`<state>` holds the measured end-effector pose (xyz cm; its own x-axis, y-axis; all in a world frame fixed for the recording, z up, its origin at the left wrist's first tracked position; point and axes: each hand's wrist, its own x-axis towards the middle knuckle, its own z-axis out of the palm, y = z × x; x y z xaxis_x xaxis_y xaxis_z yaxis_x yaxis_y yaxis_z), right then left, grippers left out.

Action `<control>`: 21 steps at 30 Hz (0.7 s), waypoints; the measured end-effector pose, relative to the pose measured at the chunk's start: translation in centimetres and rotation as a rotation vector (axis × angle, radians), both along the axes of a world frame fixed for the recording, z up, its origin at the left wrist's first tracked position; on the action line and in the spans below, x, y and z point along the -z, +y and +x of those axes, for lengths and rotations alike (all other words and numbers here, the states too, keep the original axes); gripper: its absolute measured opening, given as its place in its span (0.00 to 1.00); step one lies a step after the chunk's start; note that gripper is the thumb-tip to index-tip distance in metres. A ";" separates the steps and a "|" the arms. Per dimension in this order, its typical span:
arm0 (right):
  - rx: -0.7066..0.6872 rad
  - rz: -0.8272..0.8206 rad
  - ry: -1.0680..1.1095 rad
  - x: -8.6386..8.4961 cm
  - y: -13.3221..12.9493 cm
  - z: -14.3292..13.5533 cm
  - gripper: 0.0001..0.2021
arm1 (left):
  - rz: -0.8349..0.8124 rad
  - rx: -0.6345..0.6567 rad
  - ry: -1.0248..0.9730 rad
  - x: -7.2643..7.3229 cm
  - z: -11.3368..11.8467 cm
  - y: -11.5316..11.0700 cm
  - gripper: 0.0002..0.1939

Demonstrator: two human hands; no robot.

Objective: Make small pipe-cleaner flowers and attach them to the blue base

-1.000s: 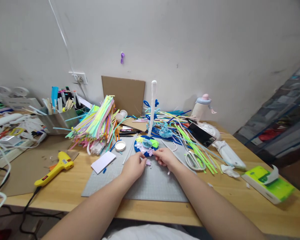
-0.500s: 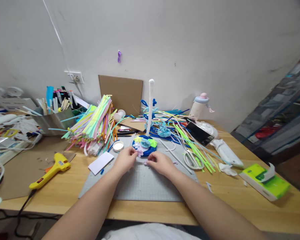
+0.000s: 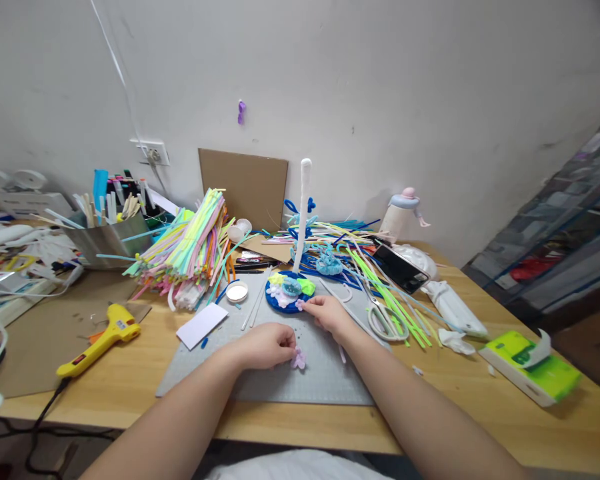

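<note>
My left hand [image 3: 273, 345] is closed in a pinch on a lilac flower [image 3: 299, 359] of fuzzy craft stem, low over the grey cutting mat [image 3: 325, 383]. My right hand [image 3: 329, 315] pinches a smaller lilac piece [image 3: 300, 305] at the right front edge of a round blue base [image 3: 281, 303]. On that base sit white, yellow and bright green fuzzy parts and a light blue oval piece [image 3: 291, 287]. A tall white fuzzy post [image 3: 303, 213] stands upright at its back, with blue loops beside it.
Scissors [image 3: 386, 320], loose green stems [image 3: 403, 303] and a phone [image 3: 399, 267] lie on the right, a tissue pack [image 3: 530, 367] farther out. To the left are a yellow glue gun [image 3: 103, 340], a white card [image 3: 203, 326], a small round dish [image 3: 237, 291] and a bundle of coloured stems [image 3: 190, 250].
My left hand has come down and toward me, carrying the lilac flower away from the base. My right hand has moved up to the base's edge with the small lilac piece.
</note>
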<state>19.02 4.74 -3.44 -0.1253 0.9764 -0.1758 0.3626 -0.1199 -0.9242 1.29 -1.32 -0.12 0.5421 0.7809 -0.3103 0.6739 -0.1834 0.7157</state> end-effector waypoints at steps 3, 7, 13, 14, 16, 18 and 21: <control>0.023 -0.053 0.064 -0.1 0.2 -0.1 0.16 | 0.085 -0.009 0.060 0.1 0.3 -0.1 0.11; 0.066 -0.077 0.103 0.1 0.3 -0.4 0.15 | 0.205 -0.012 0.112 -0.1 0.6 -0.3 0.08; 0.081 -0.073 0.116 0.2 0.3 -0.5 0.16 | 0.293 0.001 0.149 -0.3 0.8 -0.5 0.07; 0.082 -0.073 0.117 0.2 0.2 -0.5 0.16 | 0.298 0.002 0.153 -0.3 0.9 -0.6 0.07; 0.084 -0.074 0.119 0.1 0.2 -0.5 0.16 | 0.301 0.003 0.159 -0.3 0.9 -0.6 0.07; 0.085 -0.076 0.122 0.1 0.2 -0.5 0.16 | 0.300 0.002 0.162 -0.4 0.9 -0.6 0.07; 0.082 -0.078 0.129 0.2 0.2 -0.5 0.16 | 0.296 -0.008 0.163 -0.4 1.0 -0.7 0.07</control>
